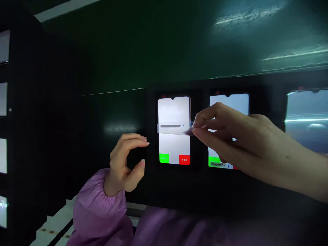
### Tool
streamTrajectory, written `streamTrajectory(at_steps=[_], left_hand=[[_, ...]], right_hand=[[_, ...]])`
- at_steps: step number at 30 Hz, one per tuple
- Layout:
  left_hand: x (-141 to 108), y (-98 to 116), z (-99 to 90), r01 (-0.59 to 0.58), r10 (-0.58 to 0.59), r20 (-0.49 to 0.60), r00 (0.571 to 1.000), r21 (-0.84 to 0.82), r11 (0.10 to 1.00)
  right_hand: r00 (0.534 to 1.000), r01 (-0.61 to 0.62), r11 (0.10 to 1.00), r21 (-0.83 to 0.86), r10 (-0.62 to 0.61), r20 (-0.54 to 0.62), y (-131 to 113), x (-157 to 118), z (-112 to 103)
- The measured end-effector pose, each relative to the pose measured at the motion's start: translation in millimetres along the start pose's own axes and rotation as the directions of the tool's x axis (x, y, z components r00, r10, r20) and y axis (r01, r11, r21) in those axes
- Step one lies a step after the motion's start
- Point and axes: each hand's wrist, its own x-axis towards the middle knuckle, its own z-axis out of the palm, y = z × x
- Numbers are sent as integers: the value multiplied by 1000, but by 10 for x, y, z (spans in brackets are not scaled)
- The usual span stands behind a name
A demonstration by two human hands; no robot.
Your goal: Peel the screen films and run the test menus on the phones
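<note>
A phone [174, 145] with a lit white screen, a green Pass box and a red Fail box lies upright in view at the centre. Across its middle runs a clear film strip [170, 130] with a grey bar on it. My right hand [238, 143] pinches the strip's right end between thumb and finger, just right of this phone. That hand partly covers a second lit phone [229, 102], which has a barcode label near its bottom. My left hand [129, 160] is held left of the first phone, fingers curved and apart, with nothing in it.
At the right edge lies a third, dimmer screen [307, 106] with reflections on it. Several lit screens line the far left edge, one of them a white screen [3, 155]. A dark green surface [153, 44] stretches behind the phones.
</note>
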Motion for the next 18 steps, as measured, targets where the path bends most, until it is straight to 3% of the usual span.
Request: streamTrajectory(at_steps=[2,4,6,8,10,12,16,18], left_hand=[[2,9,19,-20,20,20,1000,13,1000],[4,7,28,-45,44,22,999,15,999],[-7,5,27,-87,86,20,996,26,996],[-43,21,19,-143,139,51,989,79,987],[-116,65,16,-191,171,119,978,180,965],[-225,125,29,-220,176,175,969,280,935],[-467,182,105,-242,180,187,966,397,885],[-546,156,166,-235,164,188,968,470,851]], right_hand=[[1000,6,1000,-11,-5,8,6,-14,8],[995,18,999,-27,-15,95,15,-62,-16],[965,97,993,-64,-78,248,27,-176,-58],[938,231,960,-159,-177,297,43,-354,-96],[937,340,888,-309,-290,197,75,-565,-105],[926,358,788,-500,-370,78,129,-778,-76],[935,231,592,-772,-355,7,290,-1185,15],[921,168,595,-786,-380,-91,385,-1399,19]])
